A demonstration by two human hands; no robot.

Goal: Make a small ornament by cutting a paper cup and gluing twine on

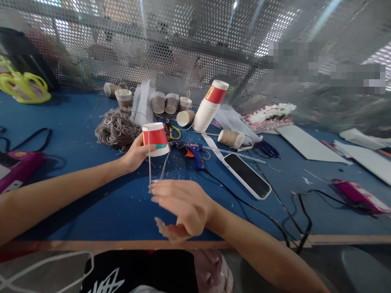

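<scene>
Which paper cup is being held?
The single red cup in the left hand, cord crossing its front; the tall cup stack and wrapped cups are unheld.

A craft workshop: a blue plastic glue gun point(199, 160) and heaped grey cord point(116, 128) lie on a blue worktable point(79, 110).

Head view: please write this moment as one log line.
left hand: holds paper cup; right hand: at string; string: across paper cup; blue glue gun: on table
</scene>
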